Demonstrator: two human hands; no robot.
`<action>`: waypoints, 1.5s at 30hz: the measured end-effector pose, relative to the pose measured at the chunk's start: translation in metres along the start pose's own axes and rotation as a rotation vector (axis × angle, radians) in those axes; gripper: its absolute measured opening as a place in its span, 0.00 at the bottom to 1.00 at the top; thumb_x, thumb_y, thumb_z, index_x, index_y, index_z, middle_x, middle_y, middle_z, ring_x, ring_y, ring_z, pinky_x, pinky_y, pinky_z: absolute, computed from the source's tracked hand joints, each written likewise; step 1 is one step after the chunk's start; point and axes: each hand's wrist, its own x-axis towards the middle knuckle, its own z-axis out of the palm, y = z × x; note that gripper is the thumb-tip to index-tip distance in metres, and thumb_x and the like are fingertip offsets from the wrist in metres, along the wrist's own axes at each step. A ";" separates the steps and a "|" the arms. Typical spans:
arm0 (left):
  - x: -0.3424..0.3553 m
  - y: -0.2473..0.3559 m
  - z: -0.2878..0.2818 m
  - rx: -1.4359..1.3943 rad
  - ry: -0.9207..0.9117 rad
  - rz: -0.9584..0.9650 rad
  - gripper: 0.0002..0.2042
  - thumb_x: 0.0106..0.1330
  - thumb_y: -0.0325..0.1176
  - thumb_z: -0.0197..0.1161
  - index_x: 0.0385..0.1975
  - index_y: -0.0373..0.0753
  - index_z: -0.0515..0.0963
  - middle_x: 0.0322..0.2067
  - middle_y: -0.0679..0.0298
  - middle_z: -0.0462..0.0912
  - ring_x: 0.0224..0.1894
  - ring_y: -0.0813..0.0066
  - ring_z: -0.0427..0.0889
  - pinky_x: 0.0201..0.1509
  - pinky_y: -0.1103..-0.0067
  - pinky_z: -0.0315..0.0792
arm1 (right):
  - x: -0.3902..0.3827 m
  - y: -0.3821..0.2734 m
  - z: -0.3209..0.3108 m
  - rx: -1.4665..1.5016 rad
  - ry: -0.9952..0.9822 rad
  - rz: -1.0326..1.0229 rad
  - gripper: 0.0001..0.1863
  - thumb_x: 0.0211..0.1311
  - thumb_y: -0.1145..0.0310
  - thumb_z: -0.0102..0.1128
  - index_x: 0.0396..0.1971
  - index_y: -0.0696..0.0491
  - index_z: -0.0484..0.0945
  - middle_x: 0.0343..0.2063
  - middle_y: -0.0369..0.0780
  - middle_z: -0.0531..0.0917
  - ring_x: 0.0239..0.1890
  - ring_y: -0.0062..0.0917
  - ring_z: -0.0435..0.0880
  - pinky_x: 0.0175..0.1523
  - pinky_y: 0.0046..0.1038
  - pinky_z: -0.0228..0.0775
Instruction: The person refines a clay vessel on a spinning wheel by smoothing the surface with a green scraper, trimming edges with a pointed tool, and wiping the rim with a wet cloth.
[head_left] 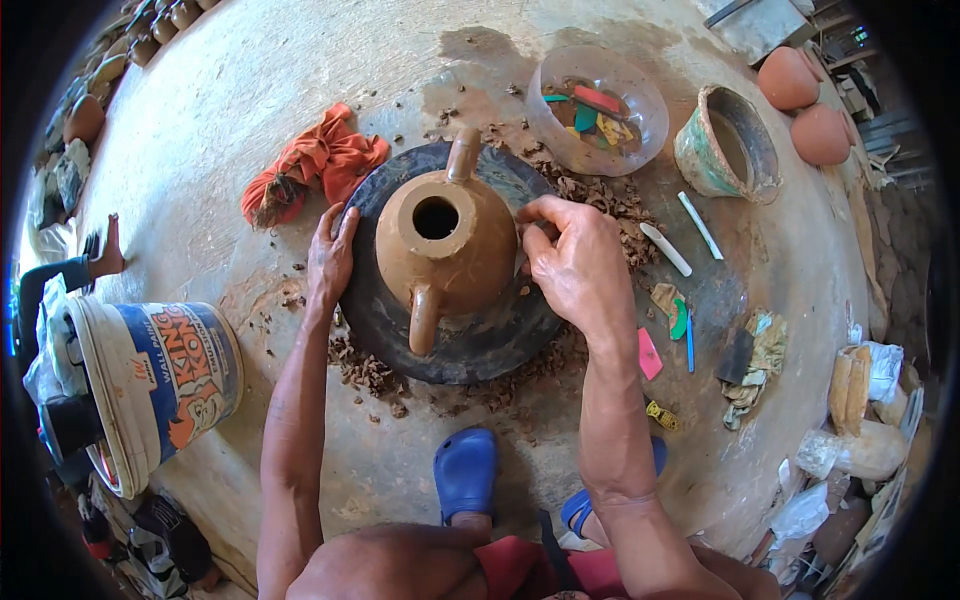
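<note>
A brown clay pot [391, 246] with a round mouth and two stubby, spout-like clay parts stands upright on a dark round turntable [375, 345]. My left hand [331, 255] rests against the turntable's left edge, its fingers stretched out and open. On the pot's right side, my right hand [572, 255] is closed, fingers bent and pinched close to the clay wall. Whatever lies between those fingertips is hidden. Brown clay scraps [612, 200] lie around the turntable.
An orange cloth [325, 160] lies at upper left, beside a large white-and-blue bucket [190, 370] lower down. A clear basin [640, 125] holds colored pieces; a crusted pot [697, 150] holds liquid. Two white sticks [665, 249] lie right. Another person's hand [108, 250] touches the floor far left.
</note>
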 end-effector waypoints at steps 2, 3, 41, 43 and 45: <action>-0.001 -0.006 -0.003 0.084 0.033 0.045 0.35 0.77 0.61 0.60 0.69 0.36 0.76 0.58 0.44 0.85 0.61 0.55 0.85 0.67 0.67 0.74 | -0.002 -0.021 -0.001 -0.053 0.002 -0.037 0.11 0.64 0.74 0.59 0.40 0.61 0.88 0.26 0.56 0.86 0.30 0.48 0.90 0.42 0.43 0.81; -0.002 -0.010 -0.005 0.078 0.038 0.040 0.35 0.77 0.61 0.60 0.69 0.36 0.76 0.58 0.44 0.85 0.61 0.55 0.85 0.67 0.67 0.74 | -0.002 -0.029 0.001 -0.059 -0.004 -0.040 0.11 0.64 0.74 0.59 0.40 0.61 0.88 0.26 0.56 0.86 0.30 0.48 0.90 0.42 0.43 0.81; -0.133 0.017 0.026 0.019 0.408 -0.186 0.39 0.79 0.63 0.57 0.69 0.29 0.71 0.60 0.40 0.82 0.62 0.50 0.81 0.69 0.63 0.71 | -0.031 -0.035 0.012 0.549 0.219 0.113 0.07 0.76 0.76 0.61 0.48 0.61 0.80 0.27 0.41 0.88 0.22 0.18 0.87 0.26 0.21 0.80; -0.136 0.004 0.028 -0.018 0.447 -0.153 0.38 0.80 0.61 0.57 0.70 0.28 0.69 0.60 0.41 0.81 0.62 0.52 0.81 0.69 0.64 0.71 | -0.022 -0.019 0.004 0.363 0.217 0.167 0.06 0.74 0.76 0.62 0.45 0.61 0.82 0.24 0.40 0.88 0.22 0.17 0.86 0.26 0.22 0.79; -0.141 0.005 0.037 -0.064 0.451 -0.155 0.37 0.80 0.60 0.58 0.71 0.29 0.68 0.61 0.39 0.80 0.64 0.49 0.80 0.70 0.63 0.70 | -0.012 -0.010 -0.004 0.244 0.191 0.203 0.06 0.74 0.75 0.63 0.44 0.61 0.83 0.23 0.40 0.87 0.22 0.17 0.87 0.26 0.22 0.78</action>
